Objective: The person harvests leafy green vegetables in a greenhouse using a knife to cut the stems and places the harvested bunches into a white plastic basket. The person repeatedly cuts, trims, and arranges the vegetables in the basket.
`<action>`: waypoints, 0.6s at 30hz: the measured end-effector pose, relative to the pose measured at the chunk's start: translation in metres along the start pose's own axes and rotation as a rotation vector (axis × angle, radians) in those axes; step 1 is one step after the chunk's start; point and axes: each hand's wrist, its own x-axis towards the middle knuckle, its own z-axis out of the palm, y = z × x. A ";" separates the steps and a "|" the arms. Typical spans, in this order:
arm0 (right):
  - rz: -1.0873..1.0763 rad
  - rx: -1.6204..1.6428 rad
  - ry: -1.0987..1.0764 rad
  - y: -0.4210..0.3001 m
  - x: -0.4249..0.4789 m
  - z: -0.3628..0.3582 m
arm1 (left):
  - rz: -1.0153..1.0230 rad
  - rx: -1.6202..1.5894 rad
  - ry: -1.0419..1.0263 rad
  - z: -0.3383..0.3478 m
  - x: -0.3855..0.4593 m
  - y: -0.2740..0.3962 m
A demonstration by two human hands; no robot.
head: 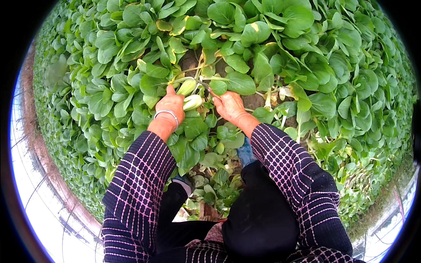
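My left hand (pixel 171 104), with a silvery bangle (pixel 167 112) at its wrist, is closed around leafy bok choy heads (pixel 192 102). Two pale green, bulbous bases point right out of the grip, towards my other hand. My right hand (pixel 229 106) grips a small knife (pixel 204 85) low over the plants. Its dark blade reaches up and left, near the upper bok choy base; whether it touches a stem I cannot tell. A rounded leaf (pixel 218 87) partly covers the knife beside my fingers. Most of the handle is hidden in my fist.
Dense bok choy plants (pixel 296 21) surround both hands, some with yellowed leaf edges. Brown soil (pixel 190 60) shows between stems ahead. Loose leaves (pixel 213 161) lie around my feet, near a blue shoe (pixel 246 153). A pale, translucent sheet wall (pixel 29 171) curves along the left.
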 end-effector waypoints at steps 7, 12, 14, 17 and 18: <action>-0.015 -0.034 -0.017 0.008 0.005 0.006 | -0.020 -0.035 0.057 0.014 -0.007 -0.006; -0.023 -0.097 -0.123 0.007 0.017 0.010 | -0.012 -0.075 0.131 0.024 -0.011 -0.010; -0.106 -0.052 -0.050 0.002 0.025 0.015 | 0.006 -0.089 0.141 0.023 -0.010 -0.008; -0.021 -0.133 -0.215 -0.020 0.034 0.013 | 0.012 -0.055 0.138 0.026 -0.018 -0.009; -0.013 -0.123 -0.216 -0.021 0.035 0.011 | 0.042 -0.055 0.164 0.026 -0.020 -0.009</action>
